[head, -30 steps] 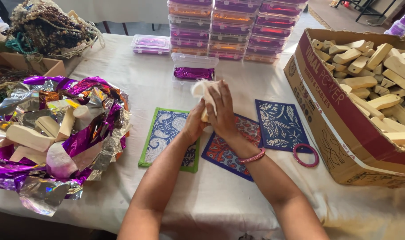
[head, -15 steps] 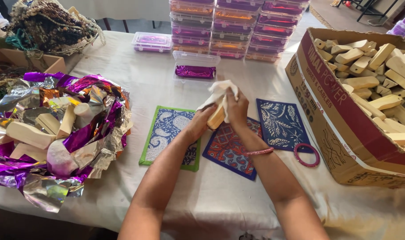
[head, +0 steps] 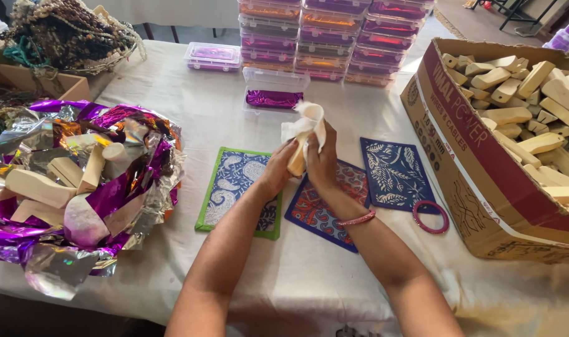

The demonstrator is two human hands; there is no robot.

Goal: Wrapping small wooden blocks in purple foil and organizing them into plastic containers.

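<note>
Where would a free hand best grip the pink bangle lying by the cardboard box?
Probably the near rim of the pink bangle, pinched from above. It lies flat on the tablecloth, partly on the blue mat, with the cardboard box crowding its right side.

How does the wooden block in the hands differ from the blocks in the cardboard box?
The held block stands upright, half covered by a white cloth; the box blocks lie bare and jumbled. It is gripped by the left hand and right hand; they lie loose. Both are pale wood.

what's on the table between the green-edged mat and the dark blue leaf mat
In the head view, a red-and-blue patterned mat lies between the green-edged mat and the leaf mat, under both hands.
</note>
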